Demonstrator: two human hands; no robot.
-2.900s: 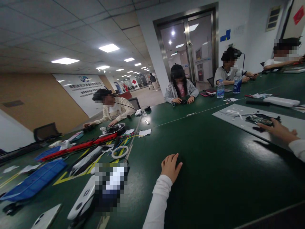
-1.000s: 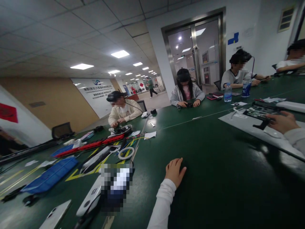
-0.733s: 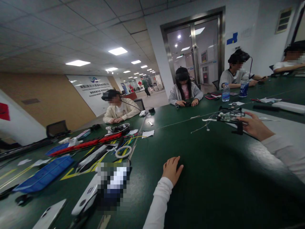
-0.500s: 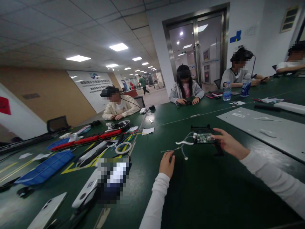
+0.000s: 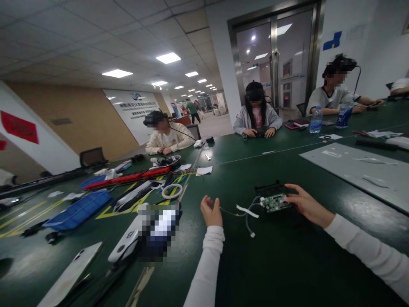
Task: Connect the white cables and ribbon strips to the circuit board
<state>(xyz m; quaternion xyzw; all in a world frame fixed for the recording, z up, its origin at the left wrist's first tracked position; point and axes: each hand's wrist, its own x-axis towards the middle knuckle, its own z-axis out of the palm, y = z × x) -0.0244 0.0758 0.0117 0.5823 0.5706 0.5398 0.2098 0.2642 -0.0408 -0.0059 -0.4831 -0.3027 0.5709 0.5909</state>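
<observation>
My right hand [image 5: 308, 204] grips the right end of a green circuit board [image 5: 275, 203], fingers above and thumb at its edge. Behind the board shows a black frame [image 5: 270, 187]; whether the two are joined I cannot tell. From the board's left end trail thin cables [image 5: 248, 224], one with a small white plug, along with a white ribbon strip [image 5: 247, 210]. To the left, my left hand [image 5: 211, 212] is raised over the table, thumb and fingers apart. A thin wire reaches close to its thumb, but nothing shows in its grasp.
On the left lie a blue tray [image 5: 78, 211], a white phone [image 5: 72, 273], a ring of white tape [image 5: 171, 191] and a white device [image 5: 128, 238]. A grey panel [image 5: 348, 170] lies at right. Several people sit across the green table; bottles [image 5: 315, 120] stand near them.
My left hand has moved slightly left and turned, its thumb now apart from the fingers. The circuit board has tilted, showing more of its face. The view has swung a little left.
</observation>
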